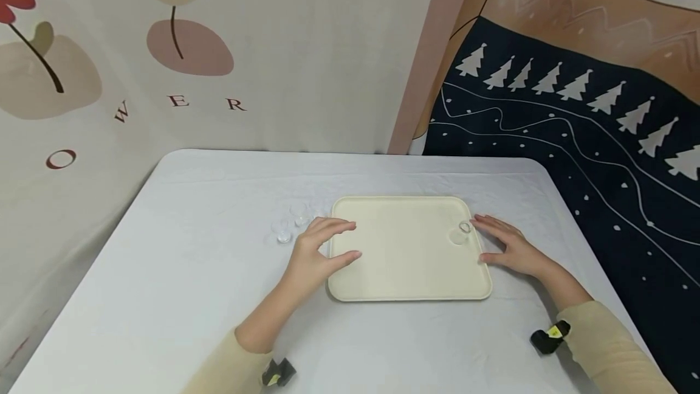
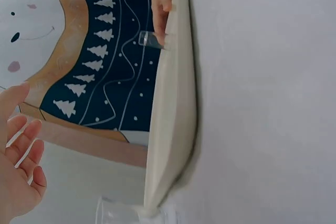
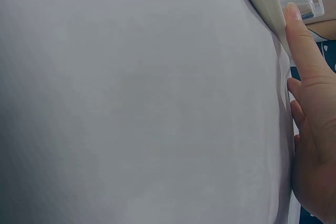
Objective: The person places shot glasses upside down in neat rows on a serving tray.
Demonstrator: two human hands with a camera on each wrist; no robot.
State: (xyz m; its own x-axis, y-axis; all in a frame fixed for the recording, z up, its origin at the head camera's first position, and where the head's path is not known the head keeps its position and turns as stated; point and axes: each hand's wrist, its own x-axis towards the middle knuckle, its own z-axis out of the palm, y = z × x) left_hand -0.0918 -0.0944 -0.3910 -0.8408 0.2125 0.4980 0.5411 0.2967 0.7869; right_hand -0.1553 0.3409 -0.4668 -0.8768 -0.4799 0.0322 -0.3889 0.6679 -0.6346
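Observation:
A cream rectangular tray point(image 1: 399, 254) lies on the white-covered table. Near its right end stands a small clear cup point(image 1: 460, 235), also visible in the right wrist view as a clear cylinder point(image 3: 311, 4). My left hand point(image 1: 316, 252) is over the tray's left edge, thumb and fingers spread apart with nothing between them. At the tray's right edge is my right hand point(image 1: 511, 249), its fingers extended close beside the cup. In the right wrist view, the thumb overlaps the tray rim point(image 3: 265, 1).
Several clear cups point(image 1: 283, 233) stand left of the tray, partly hidden behind my left hand. White cloth point(image 1: 180, 297) covers the table. A pale printed curtain point(image 1: 306, 65) hangs behind it, and a dark tree-patterned cloth point(image 1: 547, 132) is at the right.

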